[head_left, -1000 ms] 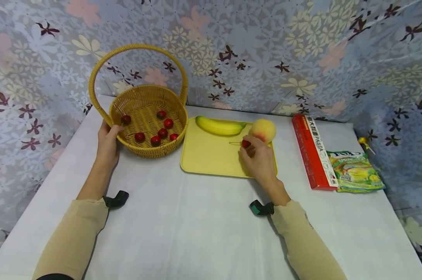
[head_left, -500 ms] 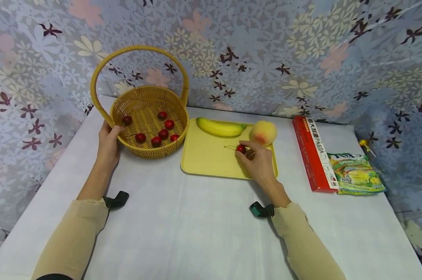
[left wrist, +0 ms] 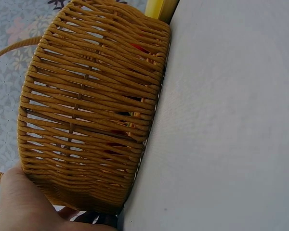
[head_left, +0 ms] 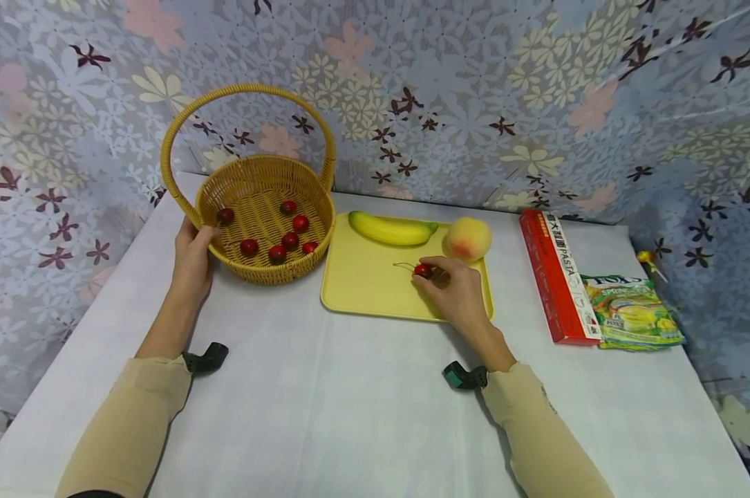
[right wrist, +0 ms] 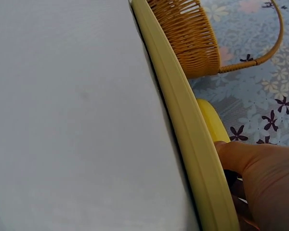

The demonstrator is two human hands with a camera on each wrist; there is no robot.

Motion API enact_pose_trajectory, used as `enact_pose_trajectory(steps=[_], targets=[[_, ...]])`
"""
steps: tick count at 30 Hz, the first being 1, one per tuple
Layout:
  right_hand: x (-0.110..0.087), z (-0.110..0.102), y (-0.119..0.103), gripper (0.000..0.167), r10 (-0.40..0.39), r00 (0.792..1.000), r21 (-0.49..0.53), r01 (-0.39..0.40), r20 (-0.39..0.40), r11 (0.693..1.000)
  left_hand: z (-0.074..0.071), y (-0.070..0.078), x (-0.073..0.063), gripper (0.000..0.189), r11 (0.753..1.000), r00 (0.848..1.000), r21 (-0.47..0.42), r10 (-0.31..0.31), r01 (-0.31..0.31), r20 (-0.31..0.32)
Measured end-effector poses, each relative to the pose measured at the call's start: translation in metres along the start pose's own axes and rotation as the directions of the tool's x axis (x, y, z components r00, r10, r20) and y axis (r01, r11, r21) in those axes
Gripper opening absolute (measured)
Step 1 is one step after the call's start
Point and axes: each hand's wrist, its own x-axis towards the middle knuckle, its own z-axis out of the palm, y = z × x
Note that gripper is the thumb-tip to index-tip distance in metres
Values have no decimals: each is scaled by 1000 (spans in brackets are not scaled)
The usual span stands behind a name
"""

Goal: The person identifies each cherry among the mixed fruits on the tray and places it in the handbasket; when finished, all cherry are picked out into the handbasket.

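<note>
A round wicker basket (head_left: 269, 277) with a tall handle stands at the back left, with several red cherries (head_left: 277, 254) inside. My left hand (head_left: 192, 257) grips the basket's left side, thumb over the rim; in the left wrist view the thumb lies against the woven wall (left wrist: 86, 110). Between thumb and index finger, my right hand (head_left: 458, 289) pinches a cherry (head_left: 422, 270) whose thin stem points left. This cherry is over the yellow tray (head_left: 365, 294); whether it touches the tray I cannot tell. A banana (head_left: 392, 229) and a peach (head_left: 469, 239) lie along the tray's back edge.
To the right of the tray lies a red and white pasta box (head_left: 558, 277), with a green and yellow packet (head_left: 632, 311) beside it. A small yellow-topped item (head_left: 647, 258) lies near the table's right edge. Floral cloth (head_left: 424, 90) hangs behind the white tabletop (head_left: 331, 415).
My right hand has moved a little left and toward me with the cherry, away from the peach. The left hand keeps its hold on the basket.
</note>
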Motion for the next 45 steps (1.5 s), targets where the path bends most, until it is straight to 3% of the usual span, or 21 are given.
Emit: enact_pose_trajectory(steps=[11,22,45], targets=[[0,-1,0,35,-34,999,14,34,-5,999,1,2,1,76,1000,1000,-5,-15,15,-3],[-4,3,3,34,-25,1000,49,25,-1,999,-3,-1,-6,76,1000,1000,1,-18,18,-17],[-1,0,4,33,-8,1000,30,8,-20,1000,3,1,0,75,1000,1000,4,-5,5,-3]])
